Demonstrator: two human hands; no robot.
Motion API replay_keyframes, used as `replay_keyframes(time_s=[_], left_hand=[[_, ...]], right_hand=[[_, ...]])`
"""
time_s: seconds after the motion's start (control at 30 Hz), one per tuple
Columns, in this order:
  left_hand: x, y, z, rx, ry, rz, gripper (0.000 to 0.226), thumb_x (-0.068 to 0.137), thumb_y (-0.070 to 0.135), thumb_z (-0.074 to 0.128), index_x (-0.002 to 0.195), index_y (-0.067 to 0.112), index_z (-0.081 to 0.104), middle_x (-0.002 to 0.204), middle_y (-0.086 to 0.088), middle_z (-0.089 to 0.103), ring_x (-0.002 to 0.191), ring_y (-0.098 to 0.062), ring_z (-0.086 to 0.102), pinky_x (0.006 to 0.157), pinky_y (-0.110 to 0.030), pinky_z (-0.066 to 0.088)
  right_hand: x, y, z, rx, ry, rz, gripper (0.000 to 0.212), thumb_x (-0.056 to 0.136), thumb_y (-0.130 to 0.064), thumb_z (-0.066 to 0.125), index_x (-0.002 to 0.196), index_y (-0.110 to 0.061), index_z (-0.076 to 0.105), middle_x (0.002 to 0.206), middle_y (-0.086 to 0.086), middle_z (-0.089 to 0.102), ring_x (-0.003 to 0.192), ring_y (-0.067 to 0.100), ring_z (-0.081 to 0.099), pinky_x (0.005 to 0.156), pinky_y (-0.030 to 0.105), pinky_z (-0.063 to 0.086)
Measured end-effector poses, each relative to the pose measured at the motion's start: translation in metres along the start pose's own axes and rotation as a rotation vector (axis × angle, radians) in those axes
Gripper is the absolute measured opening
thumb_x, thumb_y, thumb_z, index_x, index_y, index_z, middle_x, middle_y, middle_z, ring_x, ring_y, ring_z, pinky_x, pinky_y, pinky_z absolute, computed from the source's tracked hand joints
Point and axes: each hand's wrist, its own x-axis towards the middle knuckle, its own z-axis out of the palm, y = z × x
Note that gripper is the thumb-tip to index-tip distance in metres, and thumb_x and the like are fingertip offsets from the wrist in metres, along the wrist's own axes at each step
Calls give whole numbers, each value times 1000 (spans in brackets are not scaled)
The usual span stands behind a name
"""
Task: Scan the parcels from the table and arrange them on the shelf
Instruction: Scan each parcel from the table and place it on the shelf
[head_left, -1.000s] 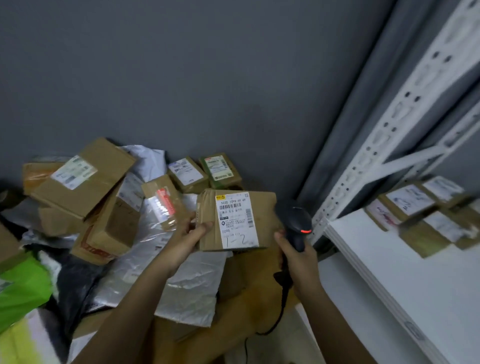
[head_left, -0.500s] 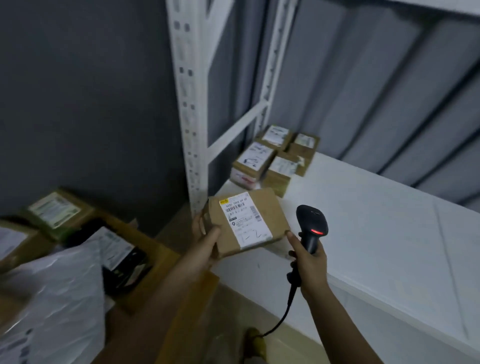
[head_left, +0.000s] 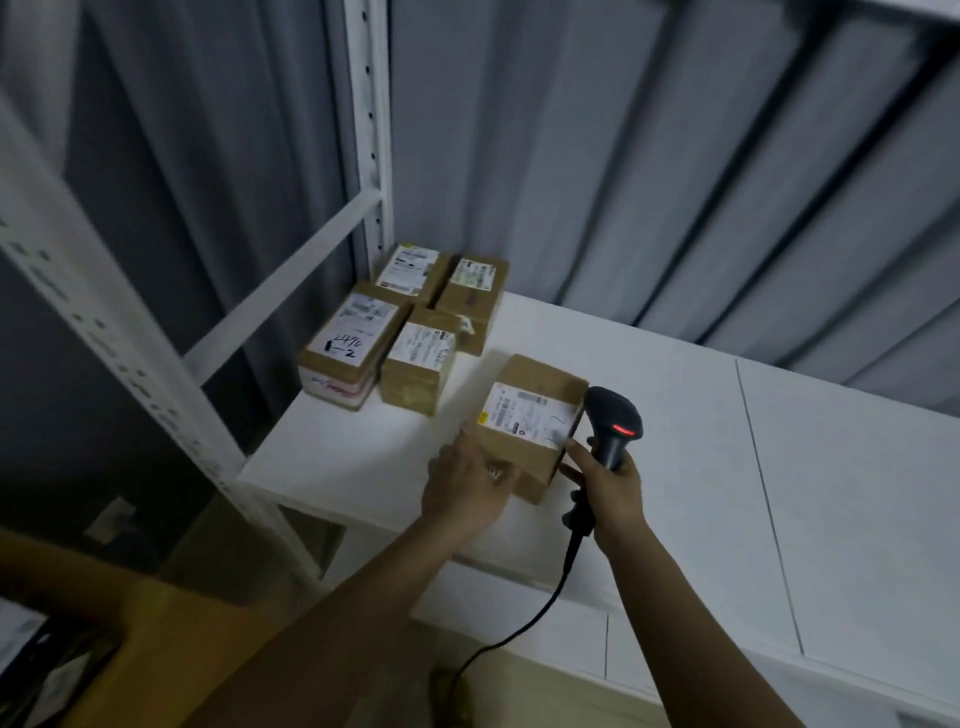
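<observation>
Now down on the white shelf (head_left: 675, 415): brown parcel (head_left: 524, 431), carried over from the table. Left hand (head_left: 462, 488) cupped on its near end, right hand (head_left: 608, 483) wrapped round the barcode scanner (head_left: 613, 421) (red light on), one finger on the parcel. Farther off, four parcels (head_left: 405, 327) in a block. Next: slide it up beside them.

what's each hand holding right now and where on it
The right hand grips the barcode scanner by its handle, one fingertip touching the parcel. The left hand holds the parcel's near left edge on the shelf.
</observation>
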Motion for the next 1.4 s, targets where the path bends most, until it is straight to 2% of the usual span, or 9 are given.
replay_keyframes(time_s=[0.07,0.17,0.3,0.77,0.83,0.93,1.0,1.1,1.4], left_hand=[[10,2,4,269,194,325,58,84,50,57,131,18,45,128,-6,45,118,-25,41,94,-34,37],[38,7,12,467,132,678,59,82,51,49,132,21,52,135,-10,48,125,-33,42,102,-43,37],[88,30,21,608,-4,542,63,94,37,52,149,23,26,156,-7,20,143,-28,14,117,-40,11],[225,79,-10,626,-5,352,62,100,24,41,153,24,8,161,-6,0,148,-25,-2,120,-40,-1],[211,70,-11,479,61,384,61,100,24,41,153,23,11,161,-4,3,148,-23,0,120,-40,1],[171,48,-23,191,230,438,48,96,18,49,143,21,37,150,-4,35,138,-27,33,112,-44,32],[135,27,-38,76,306,434,30,95,17,51,125,19,53,120,-1,57,109,-22,55,89,-35,49],[70,-15,-67,-74,252,300,15,96,21,50,106,21,61,84,6,60,78,-16,59,69,-27,49],[-137,-164,-132,-252,342,-202,18,98,25,49,112,20,61,101,1,63,94,-15,61,85,-34,51]], right_hand=[[17,-4,-9,-2,-5,14,36,84,-23,75,113,-16,54,108,9,66,89,20,68,60,30,46],[38,-9,-19,12,-19,41,34,87,-21,71,114,-14,53,111,8,66,87,18,68,62,30,47],[61,-16,-28,60,-12,69,39,87,-22,72,119,-12,53,113,8,66,90,19,69,64,33,46],[67,-21,-12,69,-59,62,26,86,-23,71,109,-19,58,107,9,68,72,16,68,57,26,45],[60,-22,-5,51,-87,64,24,87,-24,71,107,-19,59,107,13,68,62,14,62,56,26,46],[45,-21,10,36,-150,64,23,87,-21,70,106,-17,59,104,14,69,56,13,56,55,26,46],[32,-17,25,6,-208,52,23,88,-20,69,108,-14,59,100,12,69,55,13,55,55,27,45],[5,-8,52,-63,-315,15,21,90,-19,66,108,-11,60,92,9,71,54,14,56,54,28,44],[-133,46,161,-312,-821,-52,11,92,-17,62,100,-10,62,81,14,65,58,23,55,55,31,47]])
